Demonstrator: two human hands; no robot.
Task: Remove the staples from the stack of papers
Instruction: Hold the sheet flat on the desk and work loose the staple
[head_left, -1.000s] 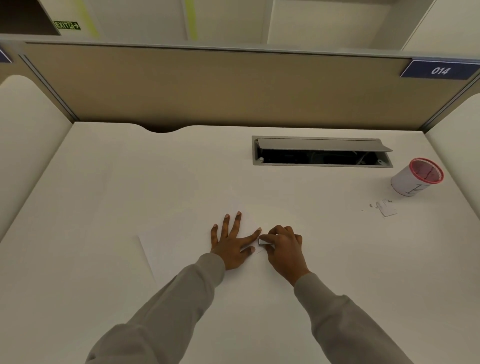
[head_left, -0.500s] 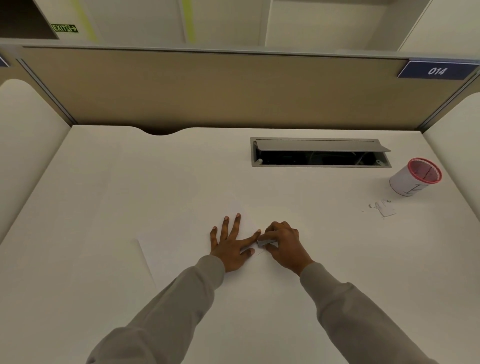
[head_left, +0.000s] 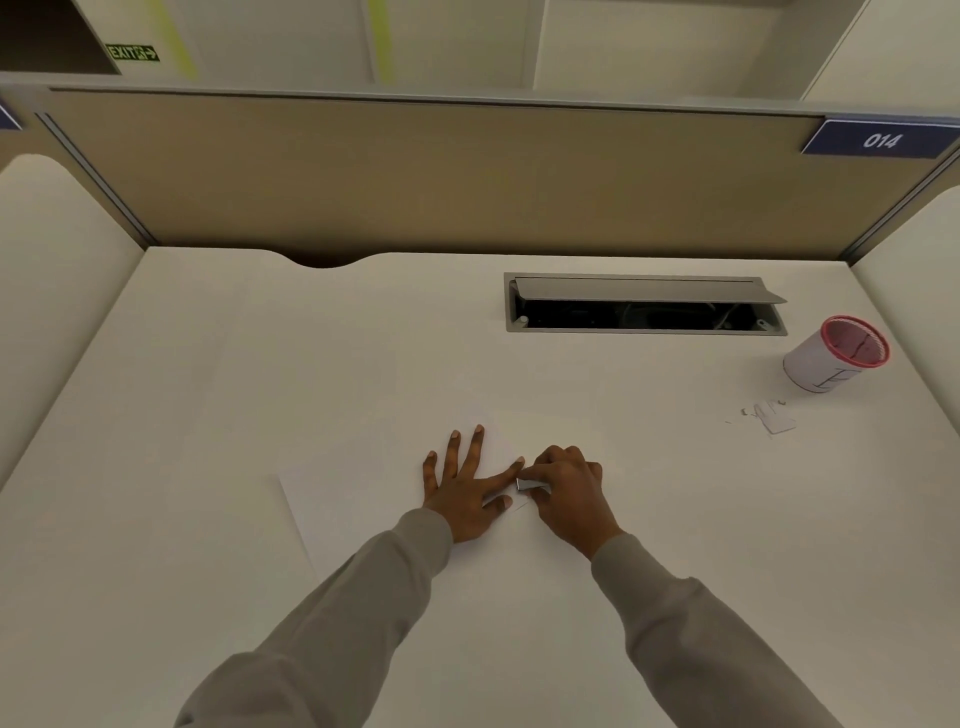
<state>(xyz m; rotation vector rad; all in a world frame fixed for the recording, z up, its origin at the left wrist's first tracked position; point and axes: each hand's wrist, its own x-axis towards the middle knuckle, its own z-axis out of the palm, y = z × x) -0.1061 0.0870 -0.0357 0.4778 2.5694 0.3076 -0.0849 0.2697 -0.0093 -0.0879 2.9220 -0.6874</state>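
Lying under the flat left hand (head_left: 465, 486), white papers (head_left: 353, 483).

Office cubicle: white desk (head_left: 260, 389) walled by tan partition (head_left: 441, 176); numbered plate "014" (head_left: 880, 140) on partition's right end, cable hatch (head_left: 644, 304) below it, exit sign (head_left: 132, 52) beyond partition.

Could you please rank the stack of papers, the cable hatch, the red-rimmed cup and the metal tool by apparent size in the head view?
1. stack of papers, edges faint and nearer the camera
2. cable hatch
3. red-rimmed cup
4. metal tool, partly hidden in the right hand
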